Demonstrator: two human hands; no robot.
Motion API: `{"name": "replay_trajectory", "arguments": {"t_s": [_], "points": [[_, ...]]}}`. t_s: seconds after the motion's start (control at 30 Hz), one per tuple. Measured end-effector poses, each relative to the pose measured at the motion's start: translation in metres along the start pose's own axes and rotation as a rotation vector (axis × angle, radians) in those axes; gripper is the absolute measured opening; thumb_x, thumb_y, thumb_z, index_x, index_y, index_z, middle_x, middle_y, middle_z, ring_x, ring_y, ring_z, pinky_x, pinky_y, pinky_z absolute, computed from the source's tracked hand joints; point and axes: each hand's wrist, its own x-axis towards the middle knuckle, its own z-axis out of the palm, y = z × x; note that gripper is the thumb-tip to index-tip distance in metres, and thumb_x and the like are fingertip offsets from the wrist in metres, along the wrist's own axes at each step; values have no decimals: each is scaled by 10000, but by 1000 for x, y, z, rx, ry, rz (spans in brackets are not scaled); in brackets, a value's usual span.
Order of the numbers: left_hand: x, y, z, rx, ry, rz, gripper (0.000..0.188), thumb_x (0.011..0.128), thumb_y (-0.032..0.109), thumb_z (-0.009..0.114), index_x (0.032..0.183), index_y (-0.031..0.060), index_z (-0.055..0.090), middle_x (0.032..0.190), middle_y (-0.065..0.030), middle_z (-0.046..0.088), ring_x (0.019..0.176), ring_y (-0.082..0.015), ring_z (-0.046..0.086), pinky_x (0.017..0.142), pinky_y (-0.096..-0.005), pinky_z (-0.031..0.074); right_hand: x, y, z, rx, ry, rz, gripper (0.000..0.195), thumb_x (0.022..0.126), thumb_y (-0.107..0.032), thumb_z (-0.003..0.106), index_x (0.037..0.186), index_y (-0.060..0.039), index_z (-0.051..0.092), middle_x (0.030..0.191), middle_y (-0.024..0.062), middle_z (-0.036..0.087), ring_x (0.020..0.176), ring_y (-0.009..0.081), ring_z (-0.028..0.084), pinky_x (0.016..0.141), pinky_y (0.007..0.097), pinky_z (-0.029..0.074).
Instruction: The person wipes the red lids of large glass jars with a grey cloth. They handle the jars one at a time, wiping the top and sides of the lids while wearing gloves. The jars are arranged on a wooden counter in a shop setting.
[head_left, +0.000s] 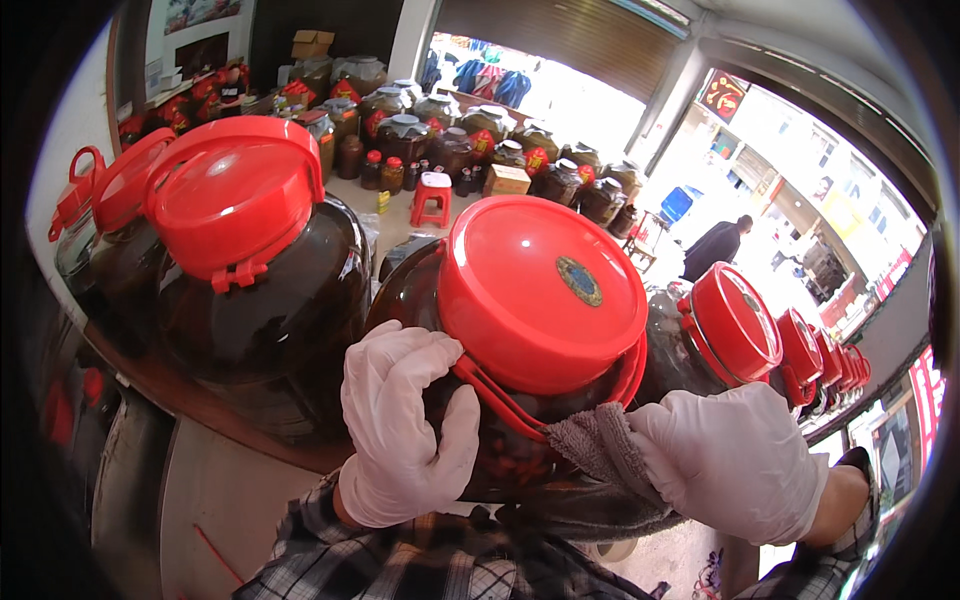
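Before me stands a large glass jar (405, 289) of dark liquid, capped by a round red plastic lid (525, 300) with an oval label. A red carrying handle (499, 397) hangs along the lid's near side. My left hand (409, 424), in a white glove, rests at the jar's left side. Its fingertips touch the handle's left end, and the thumb is apart from the fingers. In my gloved right hand (727, 457) is a bunched grey terry cloth (607, 446). One end of the cloth touches the handle's lower right part; the rest hangs below the jar.
Another red-lidded jar (262, 337) stands close on the left; a row of similar jars (735, 322) runs right. Beyond are a red stool (431, 200), a cardboard box (507, 180) and many large jars (405, 135). A person (716, 246) is outside; another (231, 90) is at the back left.
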Motion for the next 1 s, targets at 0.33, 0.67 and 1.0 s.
{"name": "replay_trajectory", "arguments": {"t_s": [0.33, 0.67, 1.0], "points": [[0, -5, 4, -56, 10, 37, 380, 722, -50, 632, 1096, -38, 572, 1017, -184, 587, 918, -339, 519, 793, -429, 429, -5, -27, 7, 36, 26, 192, 57, 836, -156, 626, 807, -114, 602, 681, 80, 589, 598, 309, 616, 518, 406, 480], [2, -3, 9, -53, 60, 78, 290, 780, -89, 580, 1064, -38, 545, 1011, -184, 577, 915, -339, 529, 826, -422, 436, -5, -30, 11, 189, 122, 237, 151, 887, -176, 573, 801, -52, 588, 631, 176, 603, 590, 377, 627, 546, 461, 516], [0, -9, 10, -91, 74, 84, 296, 783, -74, 589, 1072, -19, 557, 1015, -179, 597, 931, -363, 539, 832, -450, 437, 20, -51, -10, 112, 8, 281, 160, 891, -185, 576, 812, -46, 577, 641, 184, 597, 631, 383, 636, 569, 471, 505]]}}
